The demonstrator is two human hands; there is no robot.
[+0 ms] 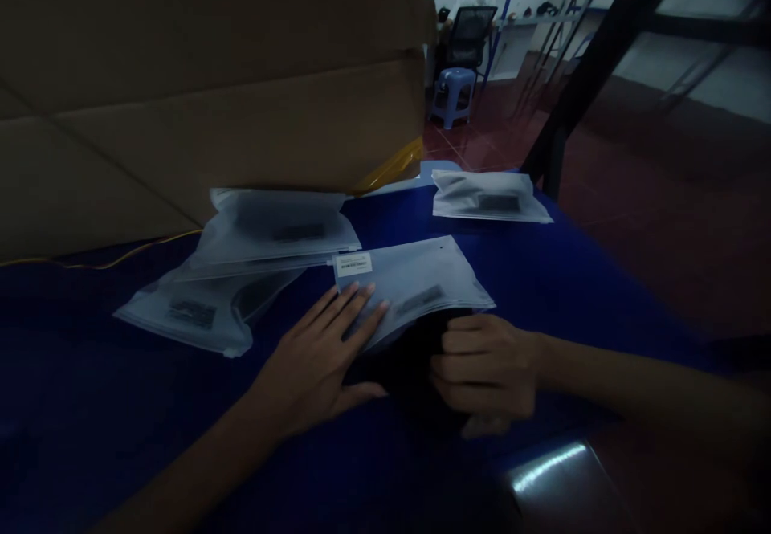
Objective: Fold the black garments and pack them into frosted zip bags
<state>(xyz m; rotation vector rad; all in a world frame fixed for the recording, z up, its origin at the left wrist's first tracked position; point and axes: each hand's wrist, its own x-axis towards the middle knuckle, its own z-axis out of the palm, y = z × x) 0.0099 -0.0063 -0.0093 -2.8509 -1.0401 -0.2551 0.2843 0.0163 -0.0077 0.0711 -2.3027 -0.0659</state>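
Observation:
A frosted zip bag (415, 271) with a white barcode label (353, 265) lies in the middle of the blue tabletop. My left hand (319, 361) is spread flat, its fingertips on the bag's near left edge. Below the bag sits a dark black item (406, 365), apparently soft; its outline is lost in shadow, and I cannot tell whether it lies inside the bag or under it. Curled at that item's right side, just below the bag's near edge, my right hand (487, 369) is closed on it. The right fingertips are hidden.
Several more frosted bags (277, 225) lie to the left, overlapping. Another frosted bag (487, 197) is at the back right. Cardboard (241, 132) walls off the far left. A shiny flat object (560, 478) is near the front right. Beyond, a person sits near a blue stool (453, 92).

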